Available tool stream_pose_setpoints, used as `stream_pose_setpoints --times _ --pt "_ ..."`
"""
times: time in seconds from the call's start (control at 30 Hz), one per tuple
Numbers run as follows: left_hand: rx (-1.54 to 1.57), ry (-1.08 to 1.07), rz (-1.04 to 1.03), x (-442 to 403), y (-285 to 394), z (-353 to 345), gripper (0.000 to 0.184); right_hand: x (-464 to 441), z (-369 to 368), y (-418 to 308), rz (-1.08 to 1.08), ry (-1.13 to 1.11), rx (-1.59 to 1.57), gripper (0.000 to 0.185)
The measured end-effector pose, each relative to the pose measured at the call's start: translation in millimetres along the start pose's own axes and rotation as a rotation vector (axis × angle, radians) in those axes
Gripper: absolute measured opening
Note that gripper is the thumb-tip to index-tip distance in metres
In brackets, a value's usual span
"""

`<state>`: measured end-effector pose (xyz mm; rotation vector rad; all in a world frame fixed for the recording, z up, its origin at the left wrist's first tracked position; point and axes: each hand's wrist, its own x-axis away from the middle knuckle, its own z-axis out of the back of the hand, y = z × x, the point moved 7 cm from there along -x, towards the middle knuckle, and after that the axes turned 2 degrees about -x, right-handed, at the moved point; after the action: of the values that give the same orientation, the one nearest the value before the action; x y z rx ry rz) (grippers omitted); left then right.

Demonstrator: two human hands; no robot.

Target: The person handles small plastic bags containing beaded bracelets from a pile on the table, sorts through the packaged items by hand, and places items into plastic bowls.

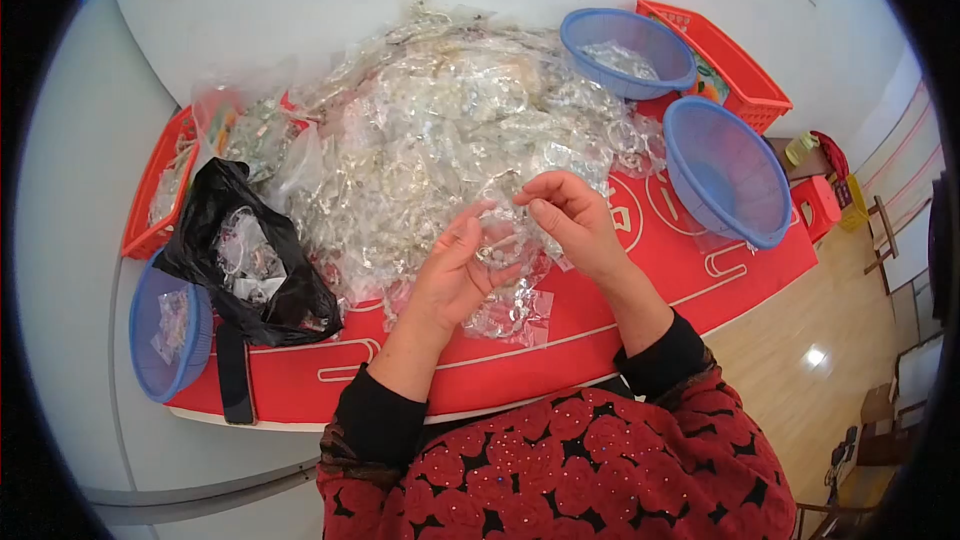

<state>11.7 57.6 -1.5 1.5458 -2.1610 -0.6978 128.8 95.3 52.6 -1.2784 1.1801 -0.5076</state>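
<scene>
Above the front of the pile, a loop of clear and silvery pieces that looks like a bracelet hangs between my hands. My left hand is turned palm up, with thumb and fingers curled around the loop's left side. With thumb and forefinger pinched together, my right hand grips its upper right end; the fine detail there is too small to make out. Behind both hands rises a big heap of small clear plastic bags with shiny, jewellery-like pieces in them. A few clear bags lie just below the loop.
A black plastic bag with packets stands left, beside a blue basin and a red basket. At the right are two blue basins and another red basket. The table has a red cover.
</scene>
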Motion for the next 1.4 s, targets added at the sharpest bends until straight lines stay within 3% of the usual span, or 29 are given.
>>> stream_pose_setpoints --times 0.13,0.33,0.43,0.53,0.63,0.77,0.93,1.03,1.1,1.4 --pt "0.090 0.007 -0.082 -0.6 7.8 -1.7 0.029 -0.5 4.9 6.1 -0.010 0.080 -0.044 0.018" --pt "0.204 -0.012 -0.176 0.7 13.4 -1.6 0.030 7.3 -3.8 17.2 -0.209 0.002 0.113 0.012" --pt "0.160 -0.046 -0.164 0.4 14.1 -4.2 0.030 6.7 0.1 11.5 -0.105 0.074 0.110 0.007" --pt "0.072 -0.084 -0.181 -1.6 18.5 -1.9 0.027 11.5 -4.7 -43.2 0.434 0.185 0.654 0.006" --pt "-0.185 -0.073 -0.250 -1.2 26.3 4.0 0.024 13.6 -15.8 -54.1 0.628 0.137 0.756 0.008" --pt "-0.387 0.032 -0.244 1.1 29.0 13.5 0.022 8.4 -11.2 -31.3 0.317 0.034 0.597 0.007" --pt "-0.309 -0.008 -0.188 1.3 30.7 8.0 0.021 7.9 -8.4 -11.0 0.062 -0.033 0.562 0.011" --pt "-0.264 -0.022 -0.182 -3.5 26.2 12.4 0.021 9.2 -7.5 16.4 -0.187 -0.253 0.534 0.018" --pt "-0.233 -0.019 -0.183 -3.1 20.6 14.7 0.021 10.7 -7.8 21.5 -0.270 -0.231 0.390 0.020" --pt "-0.238 -0.034 -0.090 -4.4 8.4 7.3 0.025 8.2 -5.2 16.9 -0.211 -0.024 0.000 0.026"
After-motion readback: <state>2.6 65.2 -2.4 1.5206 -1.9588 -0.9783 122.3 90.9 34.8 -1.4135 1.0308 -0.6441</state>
